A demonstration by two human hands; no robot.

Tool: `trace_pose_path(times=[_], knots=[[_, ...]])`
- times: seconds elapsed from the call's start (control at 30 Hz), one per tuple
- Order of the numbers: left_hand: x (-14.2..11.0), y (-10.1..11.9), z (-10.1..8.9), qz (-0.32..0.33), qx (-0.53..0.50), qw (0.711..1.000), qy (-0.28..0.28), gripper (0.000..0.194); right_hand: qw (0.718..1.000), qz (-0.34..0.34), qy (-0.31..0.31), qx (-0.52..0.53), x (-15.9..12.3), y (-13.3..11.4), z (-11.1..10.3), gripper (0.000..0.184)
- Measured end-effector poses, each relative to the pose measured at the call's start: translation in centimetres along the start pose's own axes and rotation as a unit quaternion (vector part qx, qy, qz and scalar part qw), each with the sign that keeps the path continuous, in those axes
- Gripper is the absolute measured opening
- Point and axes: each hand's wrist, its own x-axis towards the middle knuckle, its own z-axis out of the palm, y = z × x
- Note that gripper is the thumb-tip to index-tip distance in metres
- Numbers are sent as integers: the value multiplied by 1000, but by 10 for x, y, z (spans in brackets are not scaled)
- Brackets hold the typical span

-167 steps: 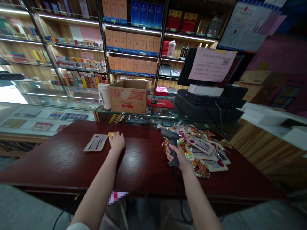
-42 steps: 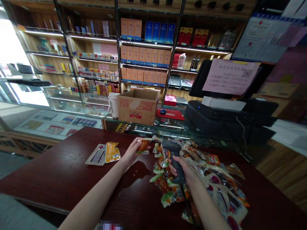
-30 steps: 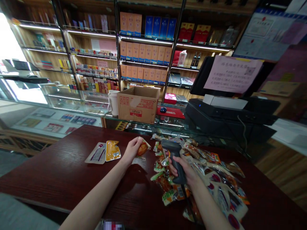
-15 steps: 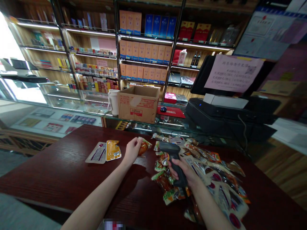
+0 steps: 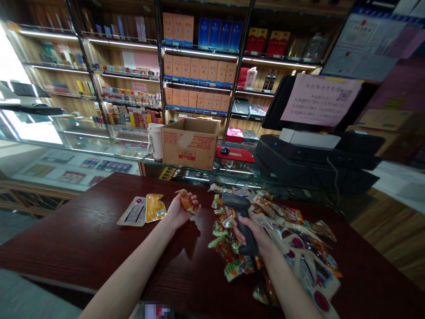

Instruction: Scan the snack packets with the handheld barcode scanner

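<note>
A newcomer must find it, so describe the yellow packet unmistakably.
Find the reddish-brown table, then look left of the left hand. The yellow packet is glossy with a notched top edge, unlike the pale, purple-printed packet beside it.

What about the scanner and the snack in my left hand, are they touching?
Apart. The head view shows a strip of dark tabletop between the scanner and the packaged snack in your left hand.
</note>
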Motion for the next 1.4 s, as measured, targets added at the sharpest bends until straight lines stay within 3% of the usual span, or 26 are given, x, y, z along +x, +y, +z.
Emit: trace_pose_path(times=[0.1,0.3,0.5,0.63,0.77,0.83,0.93,1.17,1.4], knots=[[-6,3,4,-34,-35,999,-11,56,1000,7,3,-10,-1,0,1,40],[-2,5,1,-128,-22,987,91,65,999,17,-13,-39,-3,-4,7,40],[8,9,-7,-79,27,995,64,66,999,19,-7,-47,-4,-5,8,44],[10,8,-10,-58,81,994,46,33,998,15,-15,-60,-5,-5,7,40],[8,-2,-10,44,184,981,-34,13,997,3,-13,-78,-5,-4,8,35],[7,-7,-10,78,231,966,-83,23,996,2,-8,-86,-5,-4,8,34],[7,-13,-10,101,265,953,-110,37,995,5,4,-98,-6,-3,8,36],[4,-24,-9,141,323,928,-120,46,996,-1,8,-91,-7,-2,15,39],[5,-34,-10,139,362,916,-108,48,999,11,-18,-48,-7,-4,19,40]])
